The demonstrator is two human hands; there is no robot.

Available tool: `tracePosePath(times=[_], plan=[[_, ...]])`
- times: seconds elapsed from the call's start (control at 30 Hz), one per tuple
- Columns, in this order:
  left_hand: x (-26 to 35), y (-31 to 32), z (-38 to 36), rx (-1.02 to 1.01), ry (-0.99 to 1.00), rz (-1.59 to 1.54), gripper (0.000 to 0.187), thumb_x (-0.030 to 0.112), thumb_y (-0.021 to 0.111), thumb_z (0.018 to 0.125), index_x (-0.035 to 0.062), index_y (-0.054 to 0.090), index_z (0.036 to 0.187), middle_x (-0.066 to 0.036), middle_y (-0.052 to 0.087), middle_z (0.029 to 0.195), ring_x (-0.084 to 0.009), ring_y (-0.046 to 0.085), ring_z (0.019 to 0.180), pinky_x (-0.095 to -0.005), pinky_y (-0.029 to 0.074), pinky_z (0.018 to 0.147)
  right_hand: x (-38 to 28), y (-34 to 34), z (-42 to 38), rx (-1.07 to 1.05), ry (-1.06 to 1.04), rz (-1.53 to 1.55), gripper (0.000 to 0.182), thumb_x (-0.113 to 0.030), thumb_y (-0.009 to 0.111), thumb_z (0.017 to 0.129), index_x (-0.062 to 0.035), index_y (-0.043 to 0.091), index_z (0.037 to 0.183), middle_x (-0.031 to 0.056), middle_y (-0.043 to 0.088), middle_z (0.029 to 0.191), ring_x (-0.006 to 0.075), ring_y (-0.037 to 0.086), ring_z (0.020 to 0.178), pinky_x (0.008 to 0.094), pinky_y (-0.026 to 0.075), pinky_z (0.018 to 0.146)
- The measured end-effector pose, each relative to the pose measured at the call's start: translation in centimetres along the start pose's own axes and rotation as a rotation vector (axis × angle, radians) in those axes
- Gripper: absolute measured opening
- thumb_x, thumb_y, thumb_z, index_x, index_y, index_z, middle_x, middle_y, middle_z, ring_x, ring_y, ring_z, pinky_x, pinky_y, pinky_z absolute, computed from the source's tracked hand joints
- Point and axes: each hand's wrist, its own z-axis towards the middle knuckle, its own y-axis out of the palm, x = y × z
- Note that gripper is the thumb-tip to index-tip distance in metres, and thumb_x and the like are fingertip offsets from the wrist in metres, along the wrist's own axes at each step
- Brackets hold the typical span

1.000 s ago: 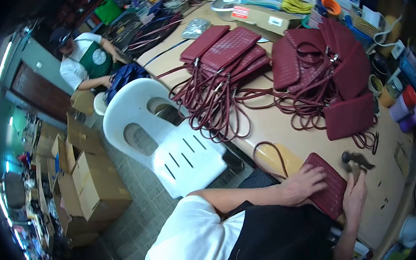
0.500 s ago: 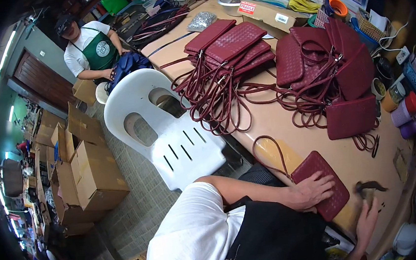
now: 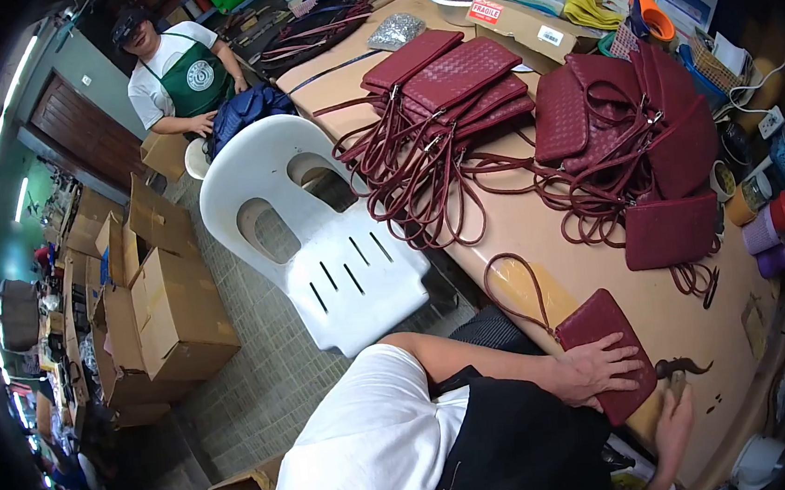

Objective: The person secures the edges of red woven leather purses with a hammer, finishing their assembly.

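A dark red woven-pattern pouch lies flat near the table's front edge, its wrist loop stretched toward the chair. My left hand rests on top of it, fingers spread and pressed down. In my right hand is a hammer with a dark head and a curved claw; its face is close to the pouch's right edge, though contact cannot be made out. My right fingers wrap round its short handle.
Stacked red pouches with tangled straps and a second red pile cover the far table. A white plastic chair stands left. Behind it are open cardboard boxes and a person in a green apron. Cups line the right.
My right hand has brought the hammer left and closer to the pouch's edge. My left hand stays on the pouch, and the whole view has shifted slightly.
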Motion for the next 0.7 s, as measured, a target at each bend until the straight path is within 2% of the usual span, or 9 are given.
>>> tracePosePath(times=[0.07, 0.13, 0.2, 0.27, 0.33, 0.4, 0.47, 0.53, 0.7], plan=[[-0.5, 0.0, -0.4, 0.013, 0.01, -0.006, 0.077, 0.05, 0.063, 0.079, 0.0153, 0.037, 0.143, -0.014, 0.029, 0.15, -0.0319, 0.021, 0.142, -0.0538, 0.011, 0.115, 3.1, 0.0, 1.3, 0.206, -0.052, -0.053, 0.052, -0.029, 0.047, 0.099, 0.0127, 0.042, 0.129, 0.0334, 0.052, 0.122, 0.0455, 0.05, 0.115, 0.045, 0.041, 0.096], [-0.8, -0.5, -0.4, 0.041, -0.119, 0.028, 0.079, 0.052, 0.063, 0.078, 0.0154, 0.037, 0.143, -0.015, 0.031, 0.149, -0.0322, 0.023, 0.141, -0.0532, 0.013, 0.115, 4.6, 0.4, 2.6, 0.47, 0.019, -0.173, 0.048, -0.027, 0.051, 0.097, 0.0076, 0.045, 0.129, 0.0316, 0.054, 0.117, 0.0449, 0.052, 0.112, 0.0448, 0.042, 0.092], [-0.9, -1.7, -0.8, -0.013, -0.138, 0.035, 0.08, 0.054, 0.062, 0.079, 0.0138, 0.036, 0.144, -0.015, 0.031, 0.149, -0.0326, 0.022, 0.141, -0.0525, 0.014, 0.115, 5.5, 0.0, 4.2, 0.511, 0.072, -0.171, 0.043, -0.024, 0.053, 0.095, 0.004, 0.048, 0.128, 0.0287, 0.055, 0.12, 0.0432, 0.052, 0.112, 0.0477, 0.044, 0.09], [-0.8, -2.7, -0.8, -0.061, -0.138, 0.028, 0.082, 0.055, 0.061, 0.08, 0.0127, 0.034, 0.145, -0.014, 0.03, 0.15, -0.0328, 0.022, 0.142, -0.0524, 0.014, 0.115, 10.1, 2.1, 6.5, 0.511, 0.115, -0.38, 0.043, -0.023, 0.058, 0.092, -0.0009, 0.05, 0.127, 0.0276, 0.056, 0.117, 0.0419, 0.055, 0.109, 0.0475, 0.045, 0.087], [-0.7, -3.0, -0.6, -0.086, -0.138, 0.045, 0.08, 0.054, 0.059, 0.082, 0.0125, 0.032, 0.146, -0.014, 0.029, 0.15, -0.0334, 0.021, 0.142, -0.0524, 0.014, 0.114, 6.7, 1.7, 6.4, 0.559, 0.067, -0.348, 0.042, -0.022, 0.06, 0.09, -0.0044, 0.051, 0.126, 0.0245, 0.055, 0.115, 0.0396, 0.054, 0.108, 0.0461, 0.043, 0.09], [-0.4, -3.2, -0.4, -0.111, -0.118, 0.054, 0.078, 0.054, 0.057, 0.084, 0.013, 0.032, 0.146, -0.014, 0.029, 0.15, -0.0335, 0.021, 0.141, -0.0525, 0.015, 0.114, 4.7, 1.4, 5.9, 0.588, 0.072, -0.578, 0.038, -0.021, 0.06, 0.088, -0.0046, 0.053, 0.122, 0.0204, 0.053, 0.112, 0.0373, 0.05, 0.109, 0.0448, 0.041, 0.092], [-0.3, -3.5, -0.2, -0.126, -0.158, 0.095, 0.073, 0.052, 0.054, 0.087, 0.0146, 0.033, 0.146, -0.014, 0.03, 0.15, -0.0338, 0.023, 0.141, -0.0529, 0.015, 0.113, 0.7, 0.5, 4.7, 0.618, 0.009, -0.341, 0.032, -0.02, 0.061, 0.087, -0.0053, 0.056, 0.116, 0.0177, 0.052, 0.108, 0.0356, 0.048, 0.108, 0.0441, 0.04, 0.092], [-0.3, -3.5, 0.0, -0.135, -0.148, 0.103, 0.073, 0.052, 0.054, 0.087, 0.015, 0.032, 0.146, -0.014, 0.03, 0.15, -0.0337, 0.023, 0.141, -0.0529, 0.015, 0.113, -1.8, 1.8, 4.0, 0.629, -0.172, -0.012, 0.027, -0.02, 0.063, 0.086, -0.0054, 0.057, 0.108, 0.0176, 0.052, 0.104, 0.0357, 0.049, 0.103, 0.0435, 0.041, 0.087], [-1.4, -3.7, -0.2, -0.131, -0.156, -0.003, 0.059, 0.043, 0.051, 0.091, 0.0126, 0.042, 0.141, -0.016, 0.035, 0.147, -0.0343, 0.027, 0.139, -0.0505, 0.021, 0.112, -5.6, 5.7, 4.0, 0.475, -0.275, 0.022, 0.022, -0.018, 0.065, 0.084, -0.0031, 0.057, 0.098, 0.0164, 0.055, 0.095, 0.0343, 0.053, 0.092, 0.0434, 0.041, 0.081]])
